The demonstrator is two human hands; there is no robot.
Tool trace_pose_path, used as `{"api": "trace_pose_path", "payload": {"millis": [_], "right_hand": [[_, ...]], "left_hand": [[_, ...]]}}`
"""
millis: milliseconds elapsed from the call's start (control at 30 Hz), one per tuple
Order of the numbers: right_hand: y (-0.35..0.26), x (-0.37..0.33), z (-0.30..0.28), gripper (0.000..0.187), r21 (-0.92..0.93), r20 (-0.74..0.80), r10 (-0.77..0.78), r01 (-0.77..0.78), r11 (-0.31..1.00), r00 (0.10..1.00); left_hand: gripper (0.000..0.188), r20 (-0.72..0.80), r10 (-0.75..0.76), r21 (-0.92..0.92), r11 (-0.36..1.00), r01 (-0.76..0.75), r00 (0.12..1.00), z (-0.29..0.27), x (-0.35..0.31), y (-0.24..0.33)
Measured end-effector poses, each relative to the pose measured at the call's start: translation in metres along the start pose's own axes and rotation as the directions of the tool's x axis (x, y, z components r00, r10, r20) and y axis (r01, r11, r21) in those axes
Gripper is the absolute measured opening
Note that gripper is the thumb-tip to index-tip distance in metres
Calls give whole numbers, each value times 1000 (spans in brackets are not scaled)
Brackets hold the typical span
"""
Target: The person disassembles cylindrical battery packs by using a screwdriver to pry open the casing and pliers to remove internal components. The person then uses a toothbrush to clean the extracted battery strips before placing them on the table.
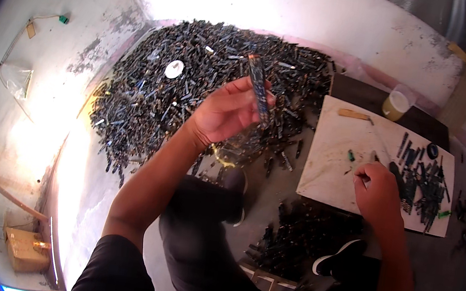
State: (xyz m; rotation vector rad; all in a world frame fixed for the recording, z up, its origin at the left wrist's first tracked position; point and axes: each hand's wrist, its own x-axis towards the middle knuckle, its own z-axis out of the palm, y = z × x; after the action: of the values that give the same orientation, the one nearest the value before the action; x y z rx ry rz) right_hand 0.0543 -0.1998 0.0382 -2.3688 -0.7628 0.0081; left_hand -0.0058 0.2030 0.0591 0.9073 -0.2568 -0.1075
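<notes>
My left hand (231, 109) is raised in front of the big pile and grips a long, narrow dark strip (258, 89), held nearly upright between thumb and fingers. The strip looks like a black plastic or electronic part; its exact kind is unclear. My right hand (375, 191) is curled closed over the pale board (326, 165), and what its fingers hold, if anything, is hidden. Close to it lie a small green piece (351, 155) and a cluster of black strips (428, 187). A tool with a wooden handle (353, 113) rests near the board's far edge.
A large heap of dark strips (156, 92) covers the floor at the far left, with a white disc (174, 69) on it. Behind the board stands a cup of yellowish liquid (397, 104). More dark pieces (297, 239) lie between my feet. A cardboard box (26, 251) sits lower left.
</notes>
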Motion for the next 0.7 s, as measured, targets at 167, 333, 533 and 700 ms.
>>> {"api": "trace_pose_path", "payload": {"millis": [167,333,533,700], "right_hand": [[51,-7,-3,20,-198,-158,45,-76,977,986],[52,-16,6,33,-162,-67,142,-151,975,988],[51,-14,8,32,-161,-25,156,-158,974,987],[50,-14,15,30,-126,-16,93,-94,987,996]], "left_hand": [[34,34,19,-113,993,-15,999,72,37,-47],[21,-71,1,-98,995,-8,997,83,44,-91],[23,-16,-6,-78,997,5,1000,81,58,-102],[31,-72,-30,-44,999,27,997,81,60,-105]]}}
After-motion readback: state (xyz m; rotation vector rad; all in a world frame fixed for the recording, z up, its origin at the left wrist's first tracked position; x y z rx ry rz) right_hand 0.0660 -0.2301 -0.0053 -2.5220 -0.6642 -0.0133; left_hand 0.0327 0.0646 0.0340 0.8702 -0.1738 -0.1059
